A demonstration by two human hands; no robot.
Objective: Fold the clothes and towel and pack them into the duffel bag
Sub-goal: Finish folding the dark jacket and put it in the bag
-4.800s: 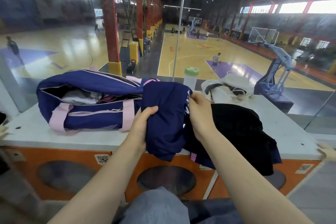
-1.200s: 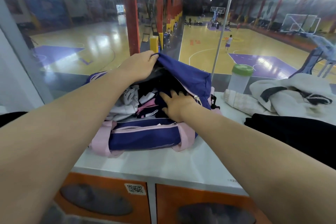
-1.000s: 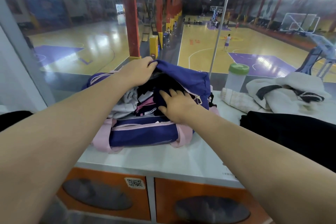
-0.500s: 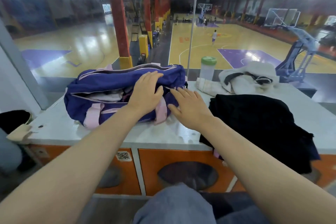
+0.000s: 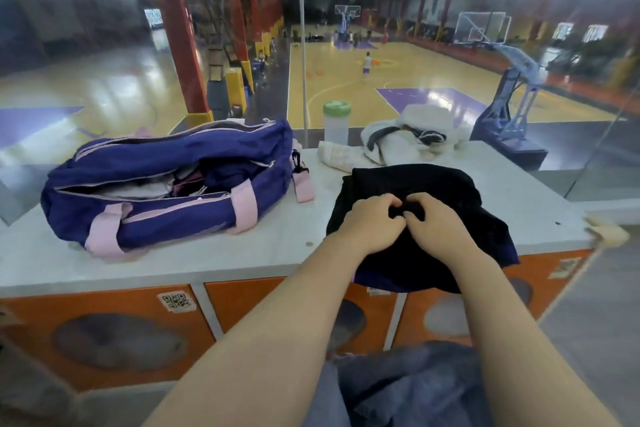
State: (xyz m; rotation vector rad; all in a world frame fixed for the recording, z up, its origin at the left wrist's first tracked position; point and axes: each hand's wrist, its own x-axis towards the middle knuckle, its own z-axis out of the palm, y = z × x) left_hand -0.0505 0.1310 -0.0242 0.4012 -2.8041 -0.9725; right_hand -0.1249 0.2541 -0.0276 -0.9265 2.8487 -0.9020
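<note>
A navy duffel bag (image 5: 152, 180) with pink straps lies unzipped on the left of the white counter (image 5: 214, 253), with white, pink and navy clothes inside. To its right a black garment (image 5: 426, 184) is spread out, its lower edge hanging over the counter's front. My left hand (image 5: 372, 224) and my right hand (image 5: 438, 227) rest side by side on the middle of it, both pinching a fold of its fabric. Behind it lie a white garment with dark trim (image 5: 415, 142) and a rolled cream towel (image 5: 334, 154).
A clear bottle with a green lid (image 5: 336, 123) stands behind the towel, against a glass wall that overlooks basketball courts. Orange locker fronts (image 5: 110, 326) run below the counter. A piece of tan tape (image 5: 606, 230) sticks out at the counter's right corner.
Both hands have left the duffel bag and moved right onto the black garment, where they now grip its fabric. Before that, the navy garment went into the bag.
</note>
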